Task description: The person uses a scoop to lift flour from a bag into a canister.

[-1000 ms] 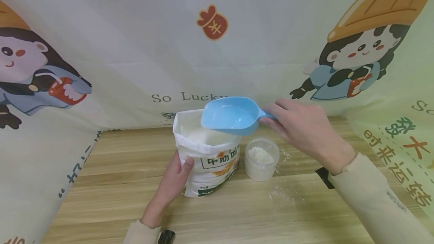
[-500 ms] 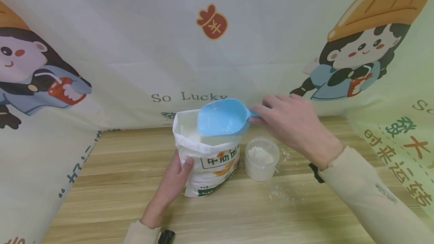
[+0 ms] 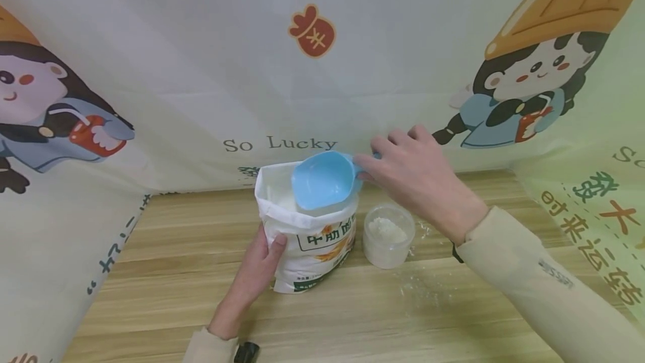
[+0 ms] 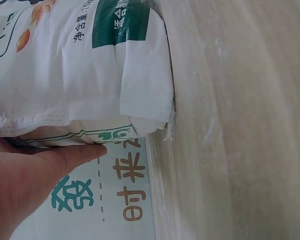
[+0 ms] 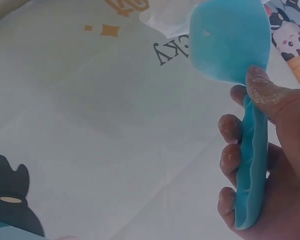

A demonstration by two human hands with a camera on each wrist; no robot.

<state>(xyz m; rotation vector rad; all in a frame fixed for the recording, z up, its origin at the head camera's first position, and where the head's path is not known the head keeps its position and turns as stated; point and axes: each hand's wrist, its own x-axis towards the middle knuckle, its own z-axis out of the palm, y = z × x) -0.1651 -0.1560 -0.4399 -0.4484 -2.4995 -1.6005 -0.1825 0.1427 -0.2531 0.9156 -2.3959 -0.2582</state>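
Observation:
A white flour bag point(image 3: 314, 256) with printed lettering stands upright on the wooden table, its top open and pale powder inside. My left hand point(image 3: 256, 273) grips the bag's left side, the thumb lying on the front; in the left wrist view that hand point(image 4: 25, 175) is at the bag's lower part point(image 4: 75, 75). Over the bag's mouth, my right hand point(image 3: 415, 181) holds a blue scoop point(image 3: 322, 181) with its bowl tilted down toward the bag. The right wrist view shows fingers point(image 5: 230, 127) curled round the scoop's handle point(image 5: 252, 170) and the thumb near the bowl.
Right of the bag stands a clear round tub point(image 3: 388, 248) heaped with white powder. Spilled powder point(image 3: 423, 290) dusts the table point(image 3: 353, 329) beside it. A printed cloth point(image 3: 201, 71) hangs behind and along both sides.
My right hand has moved left with the scoop, whose bowl has tipped from nearly level down toward the bag's mouth. The left hand and the bag stay in place.

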